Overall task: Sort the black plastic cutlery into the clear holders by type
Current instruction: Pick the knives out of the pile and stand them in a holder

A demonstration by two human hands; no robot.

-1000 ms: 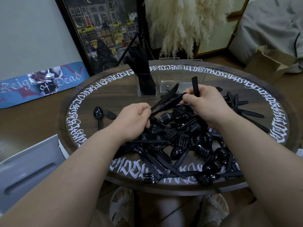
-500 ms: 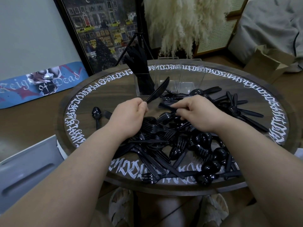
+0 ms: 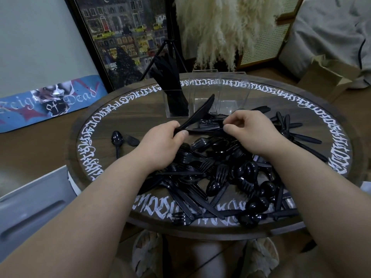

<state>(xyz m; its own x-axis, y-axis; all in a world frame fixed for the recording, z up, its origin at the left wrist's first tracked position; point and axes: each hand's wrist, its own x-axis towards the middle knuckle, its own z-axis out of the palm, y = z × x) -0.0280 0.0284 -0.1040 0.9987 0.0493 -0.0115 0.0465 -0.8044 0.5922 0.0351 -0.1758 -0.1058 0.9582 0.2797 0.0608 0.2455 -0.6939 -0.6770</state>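
A heap of black plastic forks, spoons and knives (image 3: 222, 173) covers the near half of the round wooden table (image 3: 104, 125). My left hand (image 3: 162, 143) grips black knives (image 3: 200, 112) whose blades point up and away. My right hand (image 3: 249, 129) pinches a black piece (image 3: 216, 127) at the far edge of the heap, close to my left hand. Three clear holders stand at the back: the left holder (image 3: 177, 103) is full of black knives, the middle holder (image 3: 204, 91) and the right holder (image 3: 233, 93) look empty.
A lone spoon (image 3: 117, 140) and a fork (image 3: 132, 140) lie left of the heap. More cutlery (image 3: 297, 135) is spread on the right. A skateboard deck (image 3: 46, 101), a framed picture (image 3: 124, 37), pampas grass (image 3: 224, 27) and a cardboard box (image 3: 329, 77) surround the table. A grey bin (image 3: 30, 205) sits lower left.
My right hand dropped from holding a piece upright, reached into the heap and now pinches a piece beside my left hand. My left hand kept its knives and lifted slightly.
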